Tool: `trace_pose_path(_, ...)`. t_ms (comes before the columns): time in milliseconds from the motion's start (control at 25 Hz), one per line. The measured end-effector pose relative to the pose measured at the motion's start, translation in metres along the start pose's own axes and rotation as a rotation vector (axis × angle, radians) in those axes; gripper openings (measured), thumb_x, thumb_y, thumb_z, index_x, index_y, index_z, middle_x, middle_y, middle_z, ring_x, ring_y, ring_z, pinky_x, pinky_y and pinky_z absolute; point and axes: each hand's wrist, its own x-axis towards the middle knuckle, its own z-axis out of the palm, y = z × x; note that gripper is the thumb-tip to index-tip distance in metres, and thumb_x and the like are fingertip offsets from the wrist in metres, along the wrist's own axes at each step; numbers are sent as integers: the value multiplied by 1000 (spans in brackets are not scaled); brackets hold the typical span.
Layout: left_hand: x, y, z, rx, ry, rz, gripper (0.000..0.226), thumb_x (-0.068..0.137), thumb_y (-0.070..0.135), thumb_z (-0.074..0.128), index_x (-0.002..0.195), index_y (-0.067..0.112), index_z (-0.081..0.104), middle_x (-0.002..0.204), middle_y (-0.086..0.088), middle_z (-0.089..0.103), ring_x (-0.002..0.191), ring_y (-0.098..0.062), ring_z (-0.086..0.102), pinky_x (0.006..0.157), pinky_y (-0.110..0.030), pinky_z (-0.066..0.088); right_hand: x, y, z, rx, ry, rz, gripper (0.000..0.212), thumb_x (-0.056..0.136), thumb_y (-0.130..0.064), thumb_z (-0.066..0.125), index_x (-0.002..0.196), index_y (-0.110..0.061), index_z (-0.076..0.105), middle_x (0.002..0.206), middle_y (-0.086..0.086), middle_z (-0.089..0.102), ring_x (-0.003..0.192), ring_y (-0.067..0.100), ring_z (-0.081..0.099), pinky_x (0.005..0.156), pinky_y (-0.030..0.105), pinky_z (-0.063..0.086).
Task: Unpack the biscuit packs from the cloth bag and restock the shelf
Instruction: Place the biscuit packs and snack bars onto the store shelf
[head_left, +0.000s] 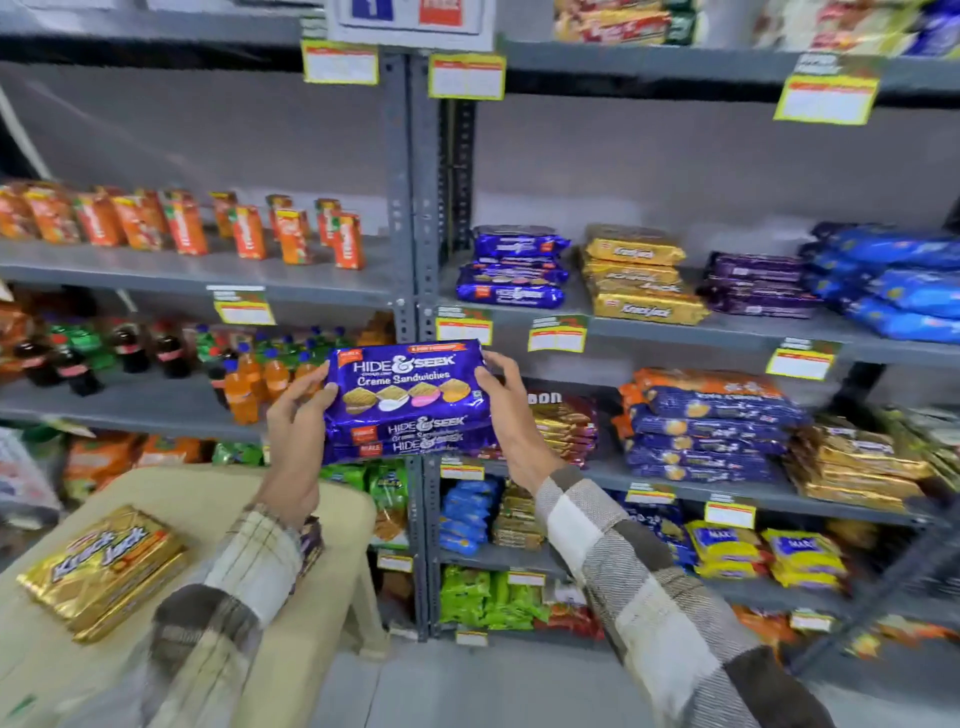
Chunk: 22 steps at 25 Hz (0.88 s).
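I hold a stack of three purple Hide & Seek biscuit packs (410, 400) in front of the shelf unit. My left hand (296, 415) grips the stack's left end and my right hand (506, 410) grips its right end. Matching purple packs (511, 270) lie stacked on the grey shelf (727, 330) up and to the right, beside gold Krack Jack packs (641, 283). A gold Krack Jack stack (104, 569) lies on the beige plastic stool (223, 499) at lower left. No cloth bag is in view.
Orange juice cartons (182, 228) stand on the left shelf, drink bottles (156, 358) below them. Blue packs (893, 280) fill the right end of the biscuit shelf. Lower shelves hold more purple, gold, yellow and green packs. Grey upright posts (415, 208) divide the two bays.
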Motion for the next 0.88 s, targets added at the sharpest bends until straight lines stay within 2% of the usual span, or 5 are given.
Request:
trace_pose_path(120,7,-5,51,2,-113,-18,36,93,6,57,126,16,66,107,-2,73,73,-5,72,60,-20,59,9,-15,-43,1,98,-43,16,103,-27,49,113,-37,58,122,0,67,102,22,70,82,37,57)
trace_pose_path(280,34,-14,99,6,-241,-38,40,94,7,55,132,16,62,91,14,78,73,-7,74,54,-19,56,32,-26,-75,-11,211,-34,27,103,-24,45,124,-34,59,117,3,73,104,26,71,94,46,54)
trace_pose_path(480,87,-14,149,18,-307,-3,42,98,12,54,139,18,55,110,4,72,78,-6,74,60,-20,57,87,-46,-86,61,275,-72,29,103,-21,44,126,-30,58,99,-1,78,83,17,77,64,31,62)
trace_pose_path(680,146,-10,188,85,-339,39,40,102,30,44,141,34,49,122,13,64,92,-8,72,78,-34,60,158,-68,-78,56,316,-120,27,103,-21,43,105,-41,60,86,-10,79,76,13,77,59,27,62)
trace_pose_path(880,189,-6,230,104,-371,19,45,95,41,40,140,42,47,126,8,62,100,-17,71,86,-48,59,213,-81,-81,51,372,-150,26,102,-29,40,117,-39,58,100,0,78,81,18,77,76,40,62)
